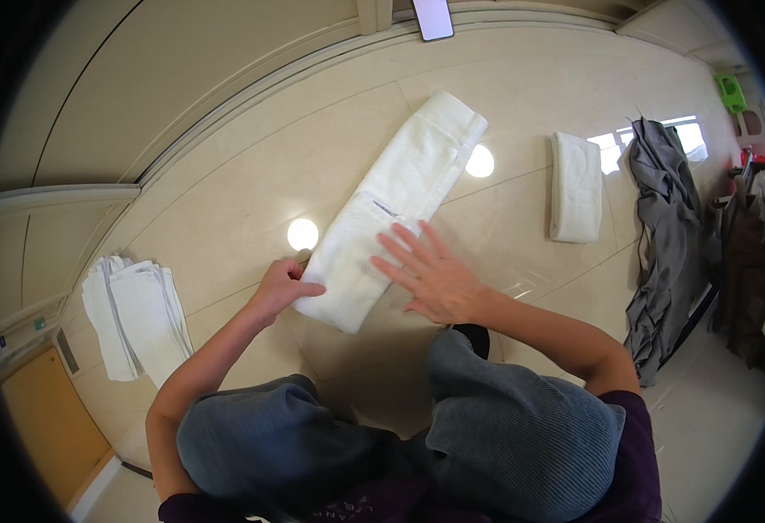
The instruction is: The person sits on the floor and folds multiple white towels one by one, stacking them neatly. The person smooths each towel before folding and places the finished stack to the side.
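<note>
A long white towel [349, 242], folded into a narrow strip, lies slantwise on the tiled floor before me. A dark slit shows across it near the middle. My left hand [284, 287] pinches its near left edge, with the thumb on top and the fingertips partly hidden. Fingers spread and palm down, my right hand [431, 278] is at the towel's right edge with nothing gripped. Whether its fingertips press on the cloth or hover just above cannot be told.
A smaller folded white towel [576, 189] lies to the right, beside a crumpled grey cloth [667, 216]. Several white cloths [137, 314] are stacked at left. A smartphone [433, 19] leans at the far cabinet base. A green plastic stool [730, 93] stands far right.
</note>
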A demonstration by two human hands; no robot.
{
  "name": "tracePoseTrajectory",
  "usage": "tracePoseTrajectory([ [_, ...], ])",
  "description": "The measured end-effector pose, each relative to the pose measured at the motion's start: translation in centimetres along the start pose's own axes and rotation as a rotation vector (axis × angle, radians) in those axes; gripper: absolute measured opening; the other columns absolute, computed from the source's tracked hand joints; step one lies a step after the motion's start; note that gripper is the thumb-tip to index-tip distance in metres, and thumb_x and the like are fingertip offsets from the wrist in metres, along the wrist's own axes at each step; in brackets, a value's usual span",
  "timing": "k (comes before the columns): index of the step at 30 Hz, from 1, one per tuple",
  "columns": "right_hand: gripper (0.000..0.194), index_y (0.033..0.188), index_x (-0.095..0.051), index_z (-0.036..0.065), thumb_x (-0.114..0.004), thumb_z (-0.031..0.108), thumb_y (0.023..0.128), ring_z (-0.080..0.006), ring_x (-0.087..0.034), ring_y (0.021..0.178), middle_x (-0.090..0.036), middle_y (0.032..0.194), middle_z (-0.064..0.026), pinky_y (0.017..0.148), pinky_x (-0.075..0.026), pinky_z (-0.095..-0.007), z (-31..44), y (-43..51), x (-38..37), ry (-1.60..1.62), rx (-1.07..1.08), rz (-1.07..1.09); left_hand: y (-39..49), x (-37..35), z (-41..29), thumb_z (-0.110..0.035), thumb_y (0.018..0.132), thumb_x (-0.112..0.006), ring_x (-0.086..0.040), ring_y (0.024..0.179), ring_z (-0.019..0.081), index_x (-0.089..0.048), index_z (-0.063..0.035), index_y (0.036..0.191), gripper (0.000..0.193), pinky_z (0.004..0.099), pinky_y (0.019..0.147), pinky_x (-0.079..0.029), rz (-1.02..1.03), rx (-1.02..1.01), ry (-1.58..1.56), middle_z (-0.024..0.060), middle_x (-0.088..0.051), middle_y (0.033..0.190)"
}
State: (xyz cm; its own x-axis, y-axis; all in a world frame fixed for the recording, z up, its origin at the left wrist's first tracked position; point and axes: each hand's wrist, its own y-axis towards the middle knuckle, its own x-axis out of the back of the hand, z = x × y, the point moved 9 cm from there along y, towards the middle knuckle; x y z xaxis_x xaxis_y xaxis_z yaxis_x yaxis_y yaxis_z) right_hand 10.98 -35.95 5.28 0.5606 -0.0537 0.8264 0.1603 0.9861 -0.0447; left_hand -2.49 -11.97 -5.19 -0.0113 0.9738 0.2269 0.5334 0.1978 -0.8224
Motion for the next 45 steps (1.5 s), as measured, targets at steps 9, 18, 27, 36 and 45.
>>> tracePoseTrajectory([
  [9,0.104,0.168,-0.035,0.014,-0.085,0.02,0.077,-0.0402,-0.024,0.163,-0.027,0.176,-0.018,0.131,-0.018,-0.0614,2.0,3.5,-5.3,-0.126,0.028,-0.042,-7.2,-3.5,-1.7,-0.014,0.085,-0.086,-0.068,0.121,0.0253,-0.05,0.0061,0.148,0.075,0.0379,0.103,-0.056,0.398,0.131,-0.571,0.0161,-0.067,0.135],
  [18,0.062,0.149,-0.057,0.002,-0.078,0.011,0.091,-0.0295,-0.057,0.14,-0.059,0.153,-0.015,0.118,-0.044,-0.0389,-1.7,2.9,-6.9,1.122,-0.217,-0.458,-12.1,-1.4,-10.0,-0.042,0.106,-0.062,-0.07,0.112,0.0394,-0.049,-0.0008,0.146,0.059,0.0493,0.101,-0.058,0.735,-0.119,-1.137,0.0214,-0.068,0.124],
  [27,0.053,0.142,-0.061,0.0,-0.079,0.012,0.093,-0.0223,-0.067,0.12,-0.071,0.132,-0.0109,0.1,-0.055,-0.0376,-5.9,1.6,-11.9,1.782,-0.879,-0.316,-5.4,1.5,-10.7,-0.022,0.104,-0.068,-0.067,0.102,0.0212,-0.051,-0.0075,0.134,0.038,0.0356,0.086,-0.055,0.179,-0.208,-0.586,0.0108,-0.065,0.111],
  [36,0.058,0.14,-0.059,0.003,-0.075,0.021,0.087,-0.0303,-0.066,0.121,-0.069,0.129,-0.0176,0.104,-0.052,-0.0415,-6.4,2.2,-8.0,0.999,-0.485,0.271,-2.9,-0.1,-11.0,-0.026,0.096,-0.079,-0.054,0.131,0.0266,-0.048,-0.0015,0.146,0.063,0.0408,0.103,-0.051,-0.377,-0.793,0.478,0.0166,-0.059,0.134],
  [45,0.052,0.142,-0.055,0.007,-0.072,0.031,0.099,-0.0452,-0.068,0.106,-0.069,0.122,-0.0231,0.091,-0.053,-0.0496,-3.3,0.6,-5.6,0.717,-0.378,0.15,-3.1,1.5,-9.1,-0.032,0.088,-0.09,-0.061,0.113,0.0211,-0.058,-0.0013,0.13,0.062,0.0365,0.1,-0.049,-0.15,-0.595,0.298,0.0104,-0.061,0.122],
])
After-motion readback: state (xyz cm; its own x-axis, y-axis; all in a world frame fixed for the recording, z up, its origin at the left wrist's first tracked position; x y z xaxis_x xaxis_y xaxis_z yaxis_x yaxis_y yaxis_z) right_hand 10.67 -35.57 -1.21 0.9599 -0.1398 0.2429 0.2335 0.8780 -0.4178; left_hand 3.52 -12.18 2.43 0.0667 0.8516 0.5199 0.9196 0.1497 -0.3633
